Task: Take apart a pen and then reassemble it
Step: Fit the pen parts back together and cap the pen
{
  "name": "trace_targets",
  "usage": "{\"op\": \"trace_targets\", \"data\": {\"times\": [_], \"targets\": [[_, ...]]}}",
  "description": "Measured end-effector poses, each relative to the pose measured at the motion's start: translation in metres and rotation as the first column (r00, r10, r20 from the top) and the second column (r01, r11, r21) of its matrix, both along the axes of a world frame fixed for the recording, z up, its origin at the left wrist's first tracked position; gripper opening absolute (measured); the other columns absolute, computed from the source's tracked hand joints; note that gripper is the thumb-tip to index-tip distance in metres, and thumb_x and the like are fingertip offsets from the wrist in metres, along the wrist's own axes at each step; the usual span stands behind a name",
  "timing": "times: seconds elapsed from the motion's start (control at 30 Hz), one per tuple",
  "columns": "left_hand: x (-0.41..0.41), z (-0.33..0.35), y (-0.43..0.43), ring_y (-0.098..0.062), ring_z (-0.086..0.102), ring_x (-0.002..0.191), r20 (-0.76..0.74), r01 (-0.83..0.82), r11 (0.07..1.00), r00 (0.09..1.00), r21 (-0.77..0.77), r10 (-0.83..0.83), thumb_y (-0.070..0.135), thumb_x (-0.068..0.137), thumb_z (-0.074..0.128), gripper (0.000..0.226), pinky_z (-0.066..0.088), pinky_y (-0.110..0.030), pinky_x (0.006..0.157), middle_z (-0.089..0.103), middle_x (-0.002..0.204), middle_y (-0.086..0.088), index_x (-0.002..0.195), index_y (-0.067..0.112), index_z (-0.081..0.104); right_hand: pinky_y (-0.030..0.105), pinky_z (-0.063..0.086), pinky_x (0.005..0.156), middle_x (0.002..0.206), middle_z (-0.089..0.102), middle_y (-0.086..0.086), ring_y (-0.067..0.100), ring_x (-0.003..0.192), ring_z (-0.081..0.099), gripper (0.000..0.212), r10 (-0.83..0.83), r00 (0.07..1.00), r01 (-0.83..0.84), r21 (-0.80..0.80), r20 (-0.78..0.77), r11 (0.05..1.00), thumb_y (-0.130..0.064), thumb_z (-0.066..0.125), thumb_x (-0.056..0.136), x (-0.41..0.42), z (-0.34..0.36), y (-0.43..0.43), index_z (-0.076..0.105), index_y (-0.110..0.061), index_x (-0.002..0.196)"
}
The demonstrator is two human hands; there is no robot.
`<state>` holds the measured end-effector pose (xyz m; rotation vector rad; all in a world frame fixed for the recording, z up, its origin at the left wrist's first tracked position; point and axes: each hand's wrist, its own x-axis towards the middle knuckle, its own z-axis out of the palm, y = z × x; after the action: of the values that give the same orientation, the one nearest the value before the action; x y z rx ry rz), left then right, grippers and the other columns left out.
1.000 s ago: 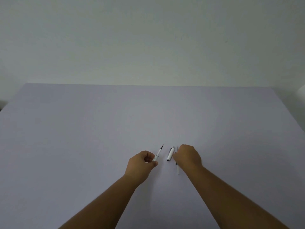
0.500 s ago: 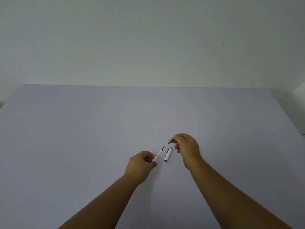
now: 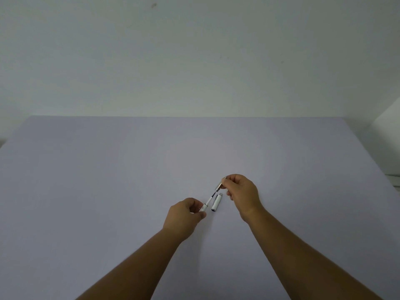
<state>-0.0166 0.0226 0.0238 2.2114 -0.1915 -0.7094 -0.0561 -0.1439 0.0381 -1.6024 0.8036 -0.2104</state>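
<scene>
Slim white pen body [image 3: 208,202]: lower end hidden inside left hand [image 3: 185,215]. Small grey metal pen piece [image 3: 219,186]: upper part hidden by right hand [image 3: 242,192]; exact shape too small to tell. Both forearms: cut by bottom edge.

Pale lilac table [image 3: 108,180] fills lower frame; plain off-white wall [image 3: 194,61] at 12 o'clock; possibly a white ledge [image 3: 387,118] at 3 o'clock; dim, even light.

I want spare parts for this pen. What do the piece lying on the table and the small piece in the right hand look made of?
Pen cap: looks like glossy white plastic with a silvery, probably metal, end, judging by its even colour and grey tip. Small piece in the right hand: grey with a dull sheen, so possibly metal or plated plastic; too small to tell.
</scene>
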Motion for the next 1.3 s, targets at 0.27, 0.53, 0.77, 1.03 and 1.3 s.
{"op": "trace_targets", "data": {"times": [0.27, 0.53, 0.77, 1.03, 1.3], "targets": [[-0.005, 0.005, -0.003, -0.005, 0.054, 0.065, 0.009, 0.002, 1.000, 1.000, -0.009, -0.002, 0.026, 0.079, 0.072, 0.009, 0.045, -0.018, 0.057, 0.063, 0.081, 0.010, 0.080, 0.029, 0.063, 0.028, 0.045, 0.066, 0.069, 0.066, -0.008, 0.004, 0.059, 0.053, 0.012, 0.198, 0.980, -0.198, 0.016, -0.015, 0.980, -0.016, 0.063, 0.081, -0.011, 0.000, 0.006, 0.072, -0.022, 0.084], [-0.009, 0.012, -0.004, -0.004, 0.055, 0.065, -0.021, -0.025, 0.996, 0.999, -0.089, 0.023, 0.023, 0.081, 0.071, 0.010, 0.044, -0.016, 0.055, 0.061, 0.075, 0.013, 0.080, 0.030, 0.063, 0.025, 0.048, 0.064, 0.069, 0.067, -0.011, 0.003, 0.060, 0.055, 0.008, 0.305, 0.951, -0.307, -0.019, -0.055, 0.952, -0.021, 0.065, 0.080, -0.013, 0.000, 0.008, 0.069, -0.027, 0.076], [-0.008, 0.012, -0.001, -0.008, 0.056, 0.061, -0.027, -0.042, 0.995, 0.999, -0.091, 0.040, 0.023, 0.081, 0.071, 0.016, 0.052, -0.028, 0.060, 0.062, 0.073, 0.011, 0.073, 0.033, 0.061, 0.024, 0.046, 0.062, 0.076, 0.065, -0.011, 0.008, 0.065, 0.054, 0.006, 0.358, 0.931, -0.351, 0.097, -0.069, 0.931, -0.030, 0.066, 0.082, -0.014, -0.001, 0.008, 0.070, -0.027, 0.086], [-0.006, 0.014, -0.005, -0.009, 0.057, 0.063, -0.006, -0.046, 0.995, 0.999, -0.089, 0.045, 0.025, 0.080, 0.071, 0.015, 0.055, -0.032, 0.065, 0.062, 0.074, 0.011, 0.074, 0.033, 0.060, 0.025, 0.044, 0.062, 0.081, 0.064, -0.010, 0.011, 0.070, 0.052, 0.004, 0.369, 0.927, -0.352, 0.181, -0.065, 0.918, -0.032, 0.066, 0.083, -0.009, 0.000, 0.011, 0.069, -0.030, 0.084], [-0.005, 0.015, -0.006, -0.007, 0.058, 0.064, -0.011, -0.050, 0.995, 0.999, -0.090, 0.049, 0.025, 0.080, 0.071, 0.009, 0.053, -0.028, 0.062, 0.063, 0.076, 0.013, 0.084, 0.028, 0.064, 0.025, 0.043, 0.062, 0.081, 0.065, -0.009, 0.011, 0.071, 0.052, 0.008, 0.380, 0.922, -0.359, 0.204, -0.077, 0.911, -0.035, 0.066, 0.083, -0.006, 0.001, 0.012, 0.070, -0.028, 0.083]]}}
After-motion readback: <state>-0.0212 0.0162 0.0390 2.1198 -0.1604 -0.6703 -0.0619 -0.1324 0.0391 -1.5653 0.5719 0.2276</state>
